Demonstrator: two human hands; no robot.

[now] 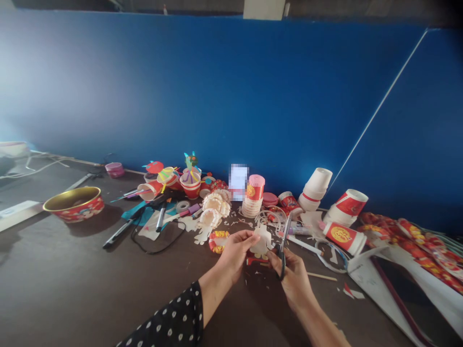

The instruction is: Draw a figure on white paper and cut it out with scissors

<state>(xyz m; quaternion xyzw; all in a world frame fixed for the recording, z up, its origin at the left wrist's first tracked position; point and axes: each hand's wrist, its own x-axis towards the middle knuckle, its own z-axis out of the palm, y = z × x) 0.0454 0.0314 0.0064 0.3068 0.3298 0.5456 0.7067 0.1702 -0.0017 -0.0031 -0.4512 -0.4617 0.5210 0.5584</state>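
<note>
My left hand (236,253) pinches a small white piece of cut paper (263,238) between thumb and fingers. Scissors (285,232) are in my right hand (294,277), their blades pointing up and away from me, just right of the paper. Fingers of the right hand also reach the paper's lower edge; whether they touch it I cannot tell. Below the paper lies a red cut strip (256,261). Beside my left hand rests a red and yellow paper ring (218,241). Small paper scraps are scattered around.
Stacked paper cups (315,185) and a cup on its side (343,237) stand to the right, near a phone (412,294). Cut white cup rims (211,212) lie behind my left hand. Farther left are a marker (117,233) and a red bowl (74,211). A blue wall (217,96) closes off the back.
</note>
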